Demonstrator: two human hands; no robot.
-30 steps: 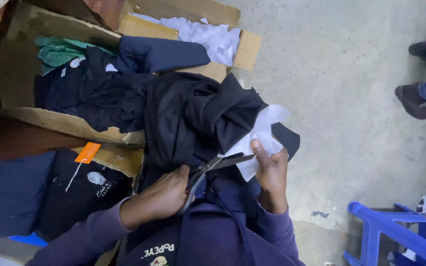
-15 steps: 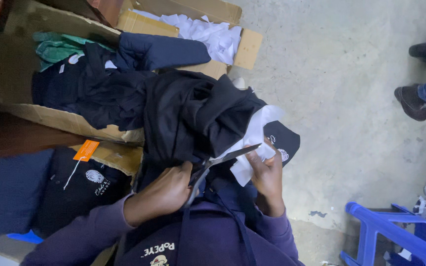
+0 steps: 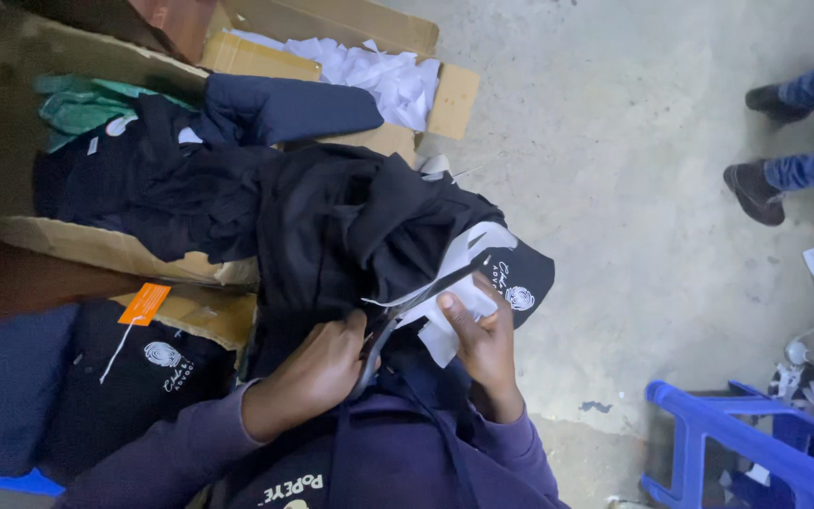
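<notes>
Spreading across the right is a rough grey concrete floor [image 3: 614,188], where another person's dark shoes [image 3: 756,193] are standing beside a blue plastic stool [image 3: 756,443]. Crowding the left are open cardboard boxes [image 3: 96,250] spilling limp black garments [image 3: 332,226] and crumpled white paper [image 3: 379,75]. At the bottom centre, the left hand [image 3: 317,372] is gripping scissors [image 3: 416,306], blades parted, while the right hand [image 3: 482,335] is pinching white paper backing [image 3: 454,302] on the black fabric.

Cardboard box [image 3: 96,250] up-left of hands, holding dark garments, green cloth [image 3: 77,104]. White paper scraps [image 3: 379,75] far above. Orange tag [image 3: 144,303] left. Blue plastic stool [image 3: 756,452] lower right. Another person's shoes [image 3: 756,193] upper right, on concrete floor [image 3: 614,188].
</notes>
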